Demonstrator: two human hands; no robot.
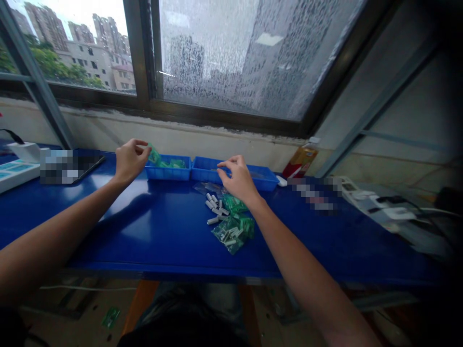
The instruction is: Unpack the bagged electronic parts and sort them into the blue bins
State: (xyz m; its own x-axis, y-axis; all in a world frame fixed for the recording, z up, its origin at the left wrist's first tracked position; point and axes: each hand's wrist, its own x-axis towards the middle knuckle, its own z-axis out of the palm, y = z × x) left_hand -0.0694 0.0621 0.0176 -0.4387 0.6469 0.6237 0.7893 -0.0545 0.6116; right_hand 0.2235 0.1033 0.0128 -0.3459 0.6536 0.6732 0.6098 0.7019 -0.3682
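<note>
My left hand [129,159] pinches a small green packet [154,154] over the left blue tray [167,172], which holds more green packets. Reaching over the rim of the right blue tray [265,179], my right hand [237,180] has its fingers curled in a pinch; what they hold is too small to make out. Below that hand, several small white parts [216,208] lie loose on the blue table [152,231] beside clear bags with green pieces [235,229].
A white device [16,169] and a dark flat object [88,163] sit at the far left. An orange-red bottle [300,161] leans against the wall right of the trays. White power strips with cables [376,202] lie at the right. A window runs behind the table.
</note>
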